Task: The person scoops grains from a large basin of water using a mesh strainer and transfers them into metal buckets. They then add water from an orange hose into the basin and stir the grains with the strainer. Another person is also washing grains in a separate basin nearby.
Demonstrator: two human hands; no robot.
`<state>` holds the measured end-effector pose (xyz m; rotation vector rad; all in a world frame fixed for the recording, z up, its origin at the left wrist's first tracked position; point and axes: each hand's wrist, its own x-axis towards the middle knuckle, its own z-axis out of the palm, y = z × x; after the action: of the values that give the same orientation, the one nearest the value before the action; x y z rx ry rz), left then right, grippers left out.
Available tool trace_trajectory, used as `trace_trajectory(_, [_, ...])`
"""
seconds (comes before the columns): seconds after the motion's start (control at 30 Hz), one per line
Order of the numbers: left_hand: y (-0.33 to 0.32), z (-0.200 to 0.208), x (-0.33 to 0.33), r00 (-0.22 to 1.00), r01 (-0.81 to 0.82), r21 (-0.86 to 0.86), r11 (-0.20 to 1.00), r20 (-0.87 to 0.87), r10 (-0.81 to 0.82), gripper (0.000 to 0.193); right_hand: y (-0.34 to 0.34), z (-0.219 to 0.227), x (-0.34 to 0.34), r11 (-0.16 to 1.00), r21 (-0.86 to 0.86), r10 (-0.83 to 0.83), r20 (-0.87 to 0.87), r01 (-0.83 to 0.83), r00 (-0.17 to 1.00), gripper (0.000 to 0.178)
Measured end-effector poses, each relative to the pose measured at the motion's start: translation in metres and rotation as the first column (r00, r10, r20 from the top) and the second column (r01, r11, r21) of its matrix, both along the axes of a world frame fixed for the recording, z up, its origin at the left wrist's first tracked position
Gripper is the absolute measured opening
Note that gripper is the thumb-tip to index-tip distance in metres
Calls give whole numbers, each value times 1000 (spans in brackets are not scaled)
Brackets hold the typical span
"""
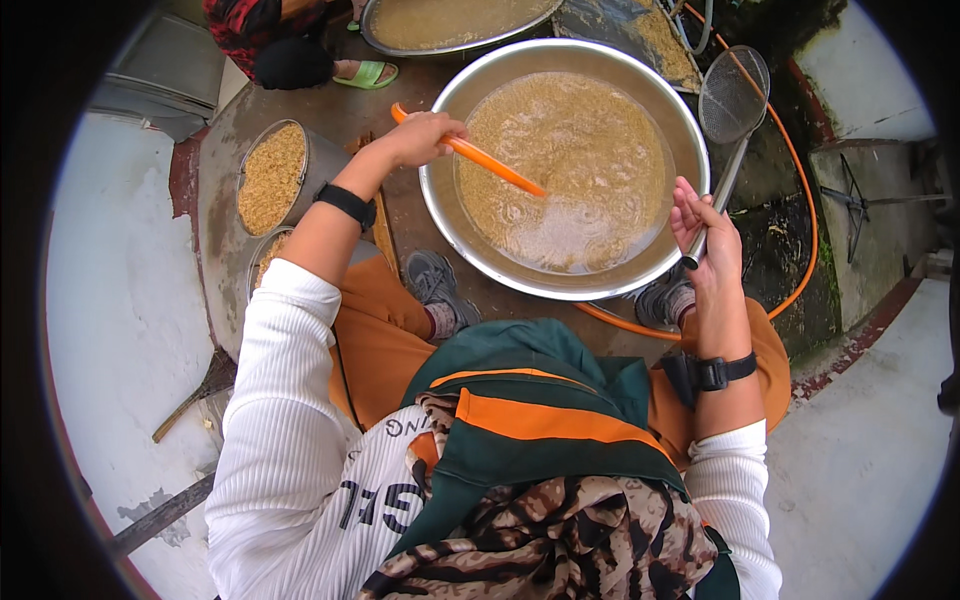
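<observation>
A large metal basin (565, 293) of cloudy water with pale tan grain (590, 130) in it stands before me. My left hand (428, 138) is closed around an orange hose (495, 165) over the basin's left side. The hose's tip is above the water, beside a foamy patch (540, 232). My right hand (712, 235) is at the basin's right rim, palm up, fingers partly curled. Across its palm lies the metal handle of a skimmer (735, 95), whose round mesh bowl points away to the right.
Pails of tan grain (272, 180) stand at left. Behind is another wide basin (470, 48), near a person's green sandal (368, 75). Orange hose (805, 205) curves along the wet floor at right. A brush-like tool (205, 390) leans at the left wall.
</observation>
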<state>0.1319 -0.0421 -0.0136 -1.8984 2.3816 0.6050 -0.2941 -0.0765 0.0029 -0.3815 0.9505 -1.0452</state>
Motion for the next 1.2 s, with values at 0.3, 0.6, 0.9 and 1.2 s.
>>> trace_trajectory(0.3, [27, -48, -6, 936, -188, 405, 895, 350, 38, 27, -2, 3, 4, 999, 31, 17, 34, -18, 999, 14])
trace_trajectory(0.6, [42, -4, -14, 950, -239, 242, 940, 258, 175, 29, 6, 8, 9, 998, 11, 66, -20, -66, 998, 11])
trace_trajectory(0.9, [56, 81, -7, 919, -333, -124, 935, -265, 292, 24, 13, -29, 6, 901, -62, 300, -626, -429, 720, 29])
trace_trajectory(1.2, [58, 105, -2, 796, -541, -214, 814, -444, 412, 30, -24, -73, 11, 768, -12, -31, -999, -640, -18, 60])
